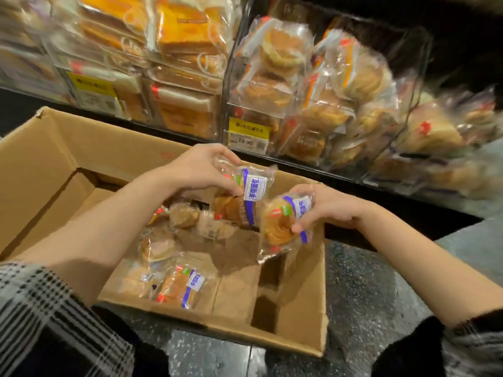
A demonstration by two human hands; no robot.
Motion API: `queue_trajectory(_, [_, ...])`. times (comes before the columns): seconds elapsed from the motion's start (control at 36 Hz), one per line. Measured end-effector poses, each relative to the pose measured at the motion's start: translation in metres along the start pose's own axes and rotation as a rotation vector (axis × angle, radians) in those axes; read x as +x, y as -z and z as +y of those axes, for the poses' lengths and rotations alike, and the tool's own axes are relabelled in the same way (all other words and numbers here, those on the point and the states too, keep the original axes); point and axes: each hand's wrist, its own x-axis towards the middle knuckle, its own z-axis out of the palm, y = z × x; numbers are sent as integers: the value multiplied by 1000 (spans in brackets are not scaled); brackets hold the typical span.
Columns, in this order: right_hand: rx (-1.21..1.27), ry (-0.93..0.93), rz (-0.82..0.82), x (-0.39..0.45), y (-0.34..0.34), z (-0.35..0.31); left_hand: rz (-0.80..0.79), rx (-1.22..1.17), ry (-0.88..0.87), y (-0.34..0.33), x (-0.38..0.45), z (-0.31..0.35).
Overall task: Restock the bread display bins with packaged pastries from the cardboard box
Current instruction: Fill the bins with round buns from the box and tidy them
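Observation:
An open cardboard box (299, 317) sits on the floor below me, with several clear-wrapped pastries (174, 284) lying in its left half. My left hand (201, 170) grips one packaged pastry (245, 197) with a blue-and-white label above the box's far wall. Just right of it, my right hand (324, 205) pinches a second packaged pastry (280, 227) of the same kind, hanging over the box's right side. Behind the box, a clear display bin (321, 104) holds stacked round pastries in similar wrappers.
To the left, another bin (174, 63) is stacked with orange-wrapped square cakes. Yellow price tags (249, 133) hang on the bin fronts. More blurred bagged bread (441, 131) fills a bin at the right. Dark speckled floor (367, 295) surrounds the box.

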Motion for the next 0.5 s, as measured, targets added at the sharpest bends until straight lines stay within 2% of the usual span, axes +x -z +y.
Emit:
queue_trajectory(0.11, [313,115,69,-31,21,0,109,-456,-24,-13,10,35])
queue_trajectory(0.19, [504,204,137,-49,34,1,172,-653,-75,-29,17,57])
queue_trajectory(0.33, [746,310,225,-75,52,3,169,-767,-151,-60,29,89])
queue_trajectory(0.5, [899,372,342,-103,68,7,171,-837,-166,-98,43,127])
